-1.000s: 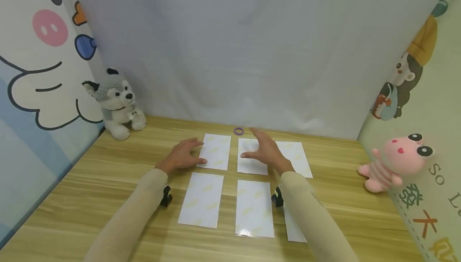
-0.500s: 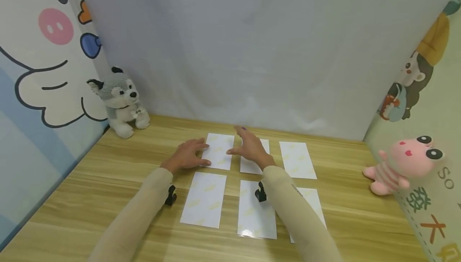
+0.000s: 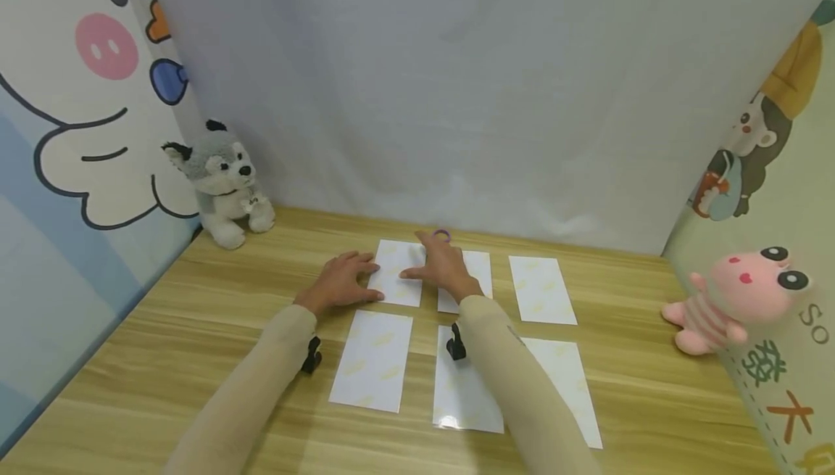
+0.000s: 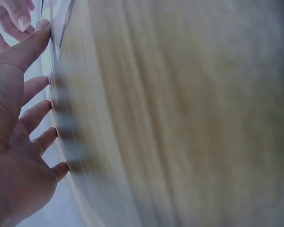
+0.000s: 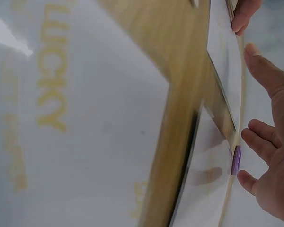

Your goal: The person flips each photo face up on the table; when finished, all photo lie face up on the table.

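Observation:
At the left edge of the back left white sheet (image 3: pixel 399 272) my left hand (image 3: pixel 342 281) rests with fingers spread; thumb and fingertips touch the edge. My right hand (image 3: pixel 445 266) is spread across from it, thumb over that sheet's right side, and covers part of the back middle sheet (image 3: pixel 481 272). Neither hand holds anything. In the left wrist view, the left fingertips (image 4: pixel 46 106) meet the tabletop. A purple ring (image 3: pixel 442 235) lies behind the right hand. Yellow print, including "LUCKY", shows on a glossy sheet (image 5: pixel 109 118) in the right wrist view.
More white sheets lie in two rows: back right (image 3: pixel 543 290), front left (image 3: pixel 372 360), front middle (image 3: pixel 457 395) and front right (image 3: pixel 574 381), partly under my right sleeve. A husky plush (image 3: pixel 228 185) sits back left, a pink plush (image 3: pixel 724 301) at right. A pale curtain (image 3: pixel 457 98) hangs behind.
My right hand has moved left, from over the back middle sheet to the right side of the back left one. The left hand has stayed nearly still. The head view has shifted slightly.

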A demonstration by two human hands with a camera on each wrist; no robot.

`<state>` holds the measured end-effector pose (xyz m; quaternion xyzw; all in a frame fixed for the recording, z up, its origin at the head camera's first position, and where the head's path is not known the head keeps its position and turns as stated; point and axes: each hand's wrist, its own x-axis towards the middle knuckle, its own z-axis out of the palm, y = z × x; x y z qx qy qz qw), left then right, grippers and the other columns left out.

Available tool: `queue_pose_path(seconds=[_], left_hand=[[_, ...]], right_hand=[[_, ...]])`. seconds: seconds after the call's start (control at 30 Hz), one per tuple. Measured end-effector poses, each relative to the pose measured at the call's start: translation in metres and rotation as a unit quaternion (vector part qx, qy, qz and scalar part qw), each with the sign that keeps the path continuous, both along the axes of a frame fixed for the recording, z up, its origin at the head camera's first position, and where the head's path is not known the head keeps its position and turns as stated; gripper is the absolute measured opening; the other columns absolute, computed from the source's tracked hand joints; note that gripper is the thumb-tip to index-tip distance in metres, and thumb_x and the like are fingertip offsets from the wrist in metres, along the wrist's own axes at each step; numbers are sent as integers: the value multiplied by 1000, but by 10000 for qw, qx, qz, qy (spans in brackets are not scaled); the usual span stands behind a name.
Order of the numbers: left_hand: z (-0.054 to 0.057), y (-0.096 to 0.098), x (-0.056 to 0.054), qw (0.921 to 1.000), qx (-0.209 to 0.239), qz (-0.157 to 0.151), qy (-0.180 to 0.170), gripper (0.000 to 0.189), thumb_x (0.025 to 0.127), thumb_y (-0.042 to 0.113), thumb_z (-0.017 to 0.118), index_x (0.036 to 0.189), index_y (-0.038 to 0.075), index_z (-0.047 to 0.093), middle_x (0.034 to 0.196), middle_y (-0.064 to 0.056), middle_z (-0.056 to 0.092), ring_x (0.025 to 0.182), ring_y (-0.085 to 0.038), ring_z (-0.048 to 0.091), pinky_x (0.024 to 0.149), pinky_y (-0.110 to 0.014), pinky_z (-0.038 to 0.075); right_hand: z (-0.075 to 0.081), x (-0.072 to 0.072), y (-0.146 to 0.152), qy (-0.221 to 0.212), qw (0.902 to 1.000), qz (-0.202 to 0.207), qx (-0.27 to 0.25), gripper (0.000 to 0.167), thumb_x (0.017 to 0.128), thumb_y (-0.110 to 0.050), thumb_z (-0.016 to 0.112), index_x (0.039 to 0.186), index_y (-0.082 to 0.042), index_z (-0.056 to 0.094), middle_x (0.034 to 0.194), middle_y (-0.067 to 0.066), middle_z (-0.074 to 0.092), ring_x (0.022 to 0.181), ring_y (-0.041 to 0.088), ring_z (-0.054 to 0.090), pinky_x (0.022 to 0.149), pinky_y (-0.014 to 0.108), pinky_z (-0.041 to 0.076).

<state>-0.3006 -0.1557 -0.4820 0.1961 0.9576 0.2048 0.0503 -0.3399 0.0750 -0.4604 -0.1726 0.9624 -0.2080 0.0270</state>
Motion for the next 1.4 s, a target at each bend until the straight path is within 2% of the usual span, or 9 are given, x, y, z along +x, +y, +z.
queue_pose_path(seconds=[0.2, 0.37, 0.57, 0.83, 1.03, 1.27, 1.4], left_hand=[[2, 3, 3, 9999, -111, 6, -119, 69, 86, 49, 74, 139, 8, 58, 156, -17, 41, 146, -43, 31, 116, -66, 22], [1, 5, 4, 9999, -143, 23, -56, 69, 86, 48, 75, 138, 7, 59, 155, -17, 43, 145, -43, 33, 115, -67, 24], [2, 6, 4, 9998, -181, 48, 41, 68, 85, 48, 76, 138, 7, 60, 154, -17, 45, 144, -43, 35, 114, -66, 26], [8, 5, 4, 9996, -258, 72, -83, 68, 86, 47, 75, 138, 7, 59, 155, -17, 43, 146, -44, 32, 115, -68, 24], [6, 5, 4, 9997, -205, 85, -67, 68, 86, 46, 75, 138, 6, 59, 155, -16, 44, 146, -44, 33, 115, -68, 24], [11, 7, 6, 9995, -240, 201, -82, 67, 86, 44, 76, 138, 6, 59, 155, -16, 44, 145, -44, 33, 115, -67, 25], [12, 8, 8, 9993, -209, 266, -170, 67, 86, 43, 77, 138, 5, 59, 155, -16, 44, 146, -43, 32, 116, -65, 25]], right_hand=[[-6, -4, -5, 44, 9998, -30, 187, 97, 78, -54, 80, 155, -15, 36, 153, 9, 48, 139, 38, 47, 111, 60, 33], [-8, -6, -8, -70, 9998, -28, 158, 97, 79, -52, 80, 155, -13, 35, 154, 10, 46, 139, 39, 46, 109, 62, 32], [-5, -7, -10, -197, 9997, -36, 138, 96, 80, -52, 79, 155, -13, 35, 155, 11, 46, 140, 39, 44, 111, 62, 30], [2, -12, -12, -391, 9988, 14, 288, 94, 82, -54, 75, 156, -14, 33, 156, 10, 44, 142, 34, 44, 113, 60, 30], [3, -14, -12, -473, 9985, 81, 252, 92, 83, -51, 77, 155, -13, 34, 156, 12, 43, 142, 36, 43, 112, 62, 31], [3, -19, -15, -390, 9984, 201, 367, 90, 83, -51, 76, 154, -14, 36, 153, 15, 47, 138, 38, 46, 109, 63, 35], [4, -21, -17, -402, 9988, 273, 79, 88, 84, -48, 76, 154, -12, 37, 153, 18, 45, 140, 39, 44, 112, 60, 35]])
